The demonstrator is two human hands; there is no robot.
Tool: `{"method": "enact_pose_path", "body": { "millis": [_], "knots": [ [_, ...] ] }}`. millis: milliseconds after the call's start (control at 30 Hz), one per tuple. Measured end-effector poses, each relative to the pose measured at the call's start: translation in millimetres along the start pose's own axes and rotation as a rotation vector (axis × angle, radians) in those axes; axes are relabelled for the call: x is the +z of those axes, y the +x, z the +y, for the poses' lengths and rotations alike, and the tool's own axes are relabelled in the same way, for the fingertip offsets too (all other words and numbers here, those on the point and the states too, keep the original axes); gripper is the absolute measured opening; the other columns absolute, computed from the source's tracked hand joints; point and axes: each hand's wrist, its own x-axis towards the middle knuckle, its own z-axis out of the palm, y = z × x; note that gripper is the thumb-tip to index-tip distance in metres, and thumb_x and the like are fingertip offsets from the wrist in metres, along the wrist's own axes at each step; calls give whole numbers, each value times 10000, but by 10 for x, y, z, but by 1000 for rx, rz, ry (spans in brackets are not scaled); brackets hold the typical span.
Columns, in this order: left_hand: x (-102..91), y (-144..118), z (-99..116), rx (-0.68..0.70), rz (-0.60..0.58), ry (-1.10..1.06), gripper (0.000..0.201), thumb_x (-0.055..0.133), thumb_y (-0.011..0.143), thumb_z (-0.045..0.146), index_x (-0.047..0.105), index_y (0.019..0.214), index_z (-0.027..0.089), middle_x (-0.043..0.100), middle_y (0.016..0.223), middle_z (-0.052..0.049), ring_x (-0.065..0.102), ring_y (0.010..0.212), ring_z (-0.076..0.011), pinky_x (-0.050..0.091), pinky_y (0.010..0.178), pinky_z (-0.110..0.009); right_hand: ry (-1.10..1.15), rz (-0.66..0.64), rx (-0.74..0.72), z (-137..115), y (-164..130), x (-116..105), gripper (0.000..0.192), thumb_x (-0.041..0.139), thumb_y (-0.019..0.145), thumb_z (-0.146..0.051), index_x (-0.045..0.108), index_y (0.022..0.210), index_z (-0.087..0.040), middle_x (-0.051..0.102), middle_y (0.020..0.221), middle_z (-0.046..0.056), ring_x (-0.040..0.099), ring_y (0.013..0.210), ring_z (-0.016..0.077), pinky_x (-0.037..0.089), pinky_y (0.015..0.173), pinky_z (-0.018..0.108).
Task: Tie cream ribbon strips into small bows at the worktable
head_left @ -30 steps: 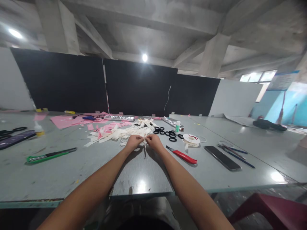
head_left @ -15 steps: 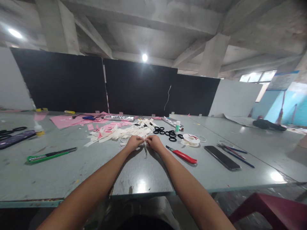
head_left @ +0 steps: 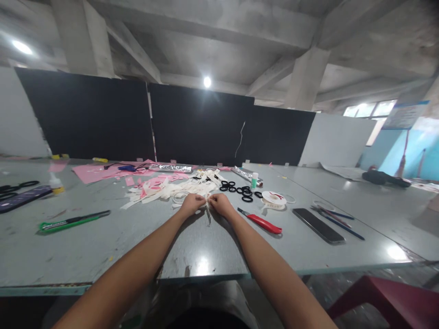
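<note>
My left hand [head_left: 190,203] and my right hand [head_left: 221,204] meet over the grey table [head_left: 103,237], fingers pinched together on a short white ribbon strip [head_left: 207,211] whose ends hang down between them. Just behind my hands lies a heap of white and pink ribbon pieces [head_left: 164,188]. Several black rings [head_left: 236,188] lie to the right of the heap.
A red utility knife [head_left: 261,222] lies right of my right hand, then a white ribbon spool [head_left: 273,199], a black phone [head_left: 318,225] and pens [head_left: 338,220]. A green utility knife [head_left: 70,221] lies at left. A glue bottle [head_left: 55,183] stands far left. Black boards back the table.
</note>
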Motion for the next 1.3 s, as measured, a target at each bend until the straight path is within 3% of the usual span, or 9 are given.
{"method": "enact_pose_path", "body": {
  "millis": [367,967,1300],
  "knots": [
    [-1,51,-46,37,-19,24,315,578,669,399,732,723,129,565,531,-2,495,559,-136,330,551,-244,14,13,26,5,-3,-24,209,536,770,-168,640,592,-133,497,481,-35,407,509,89,294,549,200],
    [32,30,-40,15,4,-5,237,578,658,337,679,613,128,513,487,4,440,503,-111,307,502,-234,31,7,26,11,-6,-3,197,532,734,-161,619,559,-138,469,469,-47,396,501,86,279,531,205],
    [41,35,-36,2,5,-10,238,575,660,344,671,614,131,515,490,8,438,500,-107,319,507,-232,-21,28,50,24,22,34,161,578,775,-196,717,718,-137,633,621,7,489,586,104,313,570,202]
  ]
}}
